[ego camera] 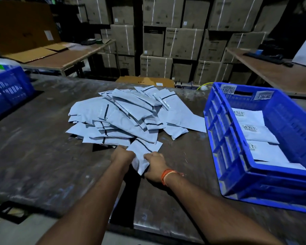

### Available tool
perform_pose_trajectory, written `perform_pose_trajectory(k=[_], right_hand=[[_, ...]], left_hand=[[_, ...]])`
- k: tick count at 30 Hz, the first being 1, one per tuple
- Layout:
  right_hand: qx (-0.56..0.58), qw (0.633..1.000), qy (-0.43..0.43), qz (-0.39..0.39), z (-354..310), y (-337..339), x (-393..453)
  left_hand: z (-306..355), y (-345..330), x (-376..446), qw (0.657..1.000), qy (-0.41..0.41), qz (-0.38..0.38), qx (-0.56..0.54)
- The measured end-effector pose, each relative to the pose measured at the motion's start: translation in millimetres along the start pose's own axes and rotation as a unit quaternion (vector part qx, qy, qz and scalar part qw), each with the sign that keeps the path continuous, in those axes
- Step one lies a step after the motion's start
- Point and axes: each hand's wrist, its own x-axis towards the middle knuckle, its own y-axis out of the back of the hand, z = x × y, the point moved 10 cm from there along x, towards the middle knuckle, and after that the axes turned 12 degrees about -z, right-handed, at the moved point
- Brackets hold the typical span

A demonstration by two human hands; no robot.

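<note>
A pile of several grey-white mailer bags (129, 114) with black seal strips lies in the middle of a worn dark table (42, 147). At the pile's near edge, one small mailer bag (142, 153) is gripped from both sides: my left hand (123, 157) holds its left edge and my right hand (155, 166) holds its right edge. An orange thread band circles my right wrist. To the right stands a blue plastic crate (279, 175) with a few labelled mailers lying flat inside.
Another blue crate (6, 89) stands at the table's far left edge. Stacked cardboard cartons (182, 43) fill the back wall. Wooden tables stand behind at left (72, 55) and right (276, 75). A flat carton (145, 81) lies beyond the table's far edge.
</note>
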Motion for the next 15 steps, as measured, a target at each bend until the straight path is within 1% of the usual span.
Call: perform_pose_trajectory(k=[3,5,7,9,10,12,13,14,15], right_hand=[[-0.015,0.999,0.038,0.004,10.9,-3.4,-16.9],[-0.032,0.998,0.049,0.039,15.9,0.0,-34.1],[-0.007,0.996,0.047,0.070,24.3,2.8,-47.1],[0.039,0.989,0.076,0.124,31.0,10.4,-62.5],[0.066,0.979,0.102,0.167,34.0,18.3,-72.5],[0.155,0.947,0.147,0.242,39.1,39.9,-100.7],[0.215,0.928,0.153,0.261,42.6,49.2,-113.6],[0.295,0.905,0.144,0.270,48.8,56.9,-123.4],[0.401,0.869,0.119,0.265,57.8,58.9,-127.8]], left_hand=[[-0.6,-19.3,-24.1,0.994,-0.031,-0.033,-0.098],[8.0,-32.1,-51.2,0.985,-0.041,-0.054,-0.159],[11.4,-44.7,-69.0,0.979,-0.036,-0.063,-0.190],[13.4,-56.4,-86.6,0.971,-0.032,-0.082,-0.220],[13.0,-61.1,-93.3,0.966,-0.031,-0.092,-0.238],[12.7,-62.2,-104.8,0.950,-0.045,-0.094,-0.294],[11.6,-60.5,-110.5,0.942,-0.056,-0.088,-0.318],[8.8,-57.1,-113.5,0.941,-0.072,-0.075,-0.321],[7.4,-54.5,-117.2,0.946,-0.091,-0.063,-0.305]])
